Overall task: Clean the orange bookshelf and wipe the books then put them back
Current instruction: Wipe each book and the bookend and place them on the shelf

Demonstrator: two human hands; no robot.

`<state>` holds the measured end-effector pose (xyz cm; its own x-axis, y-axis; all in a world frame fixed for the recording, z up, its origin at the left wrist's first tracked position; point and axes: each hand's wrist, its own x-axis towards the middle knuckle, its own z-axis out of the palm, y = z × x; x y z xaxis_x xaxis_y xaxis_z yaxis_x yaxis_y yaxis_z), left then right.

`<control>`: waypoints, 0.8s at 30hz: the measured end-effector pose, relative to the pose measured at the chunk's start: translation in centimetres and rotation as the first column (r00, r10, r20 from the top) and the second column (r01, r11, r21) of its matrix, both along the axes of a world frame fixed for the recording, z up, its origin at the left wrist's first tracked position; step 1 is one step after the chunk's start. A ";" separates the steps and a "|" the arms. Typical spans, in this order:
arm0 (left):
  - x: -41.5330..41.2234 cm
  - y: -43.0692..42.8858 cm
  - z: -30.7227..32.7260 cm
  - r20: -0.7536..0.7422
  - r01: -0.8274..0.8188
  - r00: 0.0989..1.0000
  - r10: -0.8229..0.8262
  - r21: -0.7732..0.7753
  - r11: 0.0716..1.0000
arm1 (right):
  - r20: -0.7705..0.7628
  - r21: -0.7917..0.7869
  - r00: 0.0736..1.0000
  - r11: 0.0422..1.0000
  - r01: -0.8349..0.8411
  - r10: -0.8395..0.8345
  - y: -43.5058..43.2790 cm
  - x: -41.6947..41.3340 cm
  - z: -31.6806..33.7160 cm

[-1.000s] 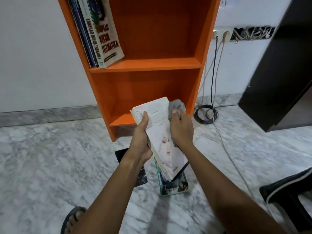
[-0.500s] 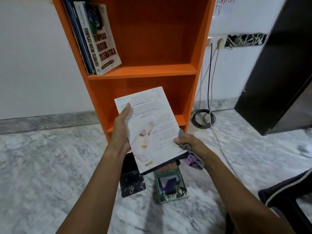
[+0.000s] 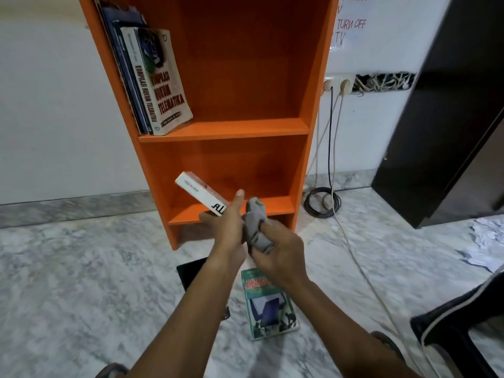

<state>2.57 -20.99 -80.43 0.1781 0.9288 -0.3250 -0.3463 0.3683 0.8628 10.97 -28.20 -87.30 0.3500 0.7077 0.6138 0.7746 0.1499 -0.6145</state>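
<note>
mid-task: my left hand [image 3: 229, 227] grips a book [image 3: 201, 195] before the bottom shelf of the bookshelf [image 3: 223, 126], my right hand [image 3: 278, 255] clutching the cloth [image 3: 256, 227] beside it; shelved books [image 3: 155, 83] stand above, two floor books [image 3: 268, 304] likely await wiping.

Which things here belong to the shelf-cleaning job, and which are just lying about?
Job: orange bookshelf; white book, in the left hand; grey cloth, in the right hand; shelved books; green book and black book on the floor.
Lying about: coiled cable; wall sockets; black chair; dark cabinet.
</note>
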 end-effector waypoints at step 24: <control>-7.5 4.6 7.6 -0.282 0.615 0.771 -0.570 0.098 0.783 | -0.796 0.105 0.536 0.936 -0.336 0.281 2.3 6.2 9.0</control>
<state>-4.96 -16.43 -72.81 0.6546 0.7064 -0.2692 0.1016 0.2707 0.9573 17.18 -25.93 -78.30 0.4255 0.8904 0.1618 -0.1110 0.2287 -0.9671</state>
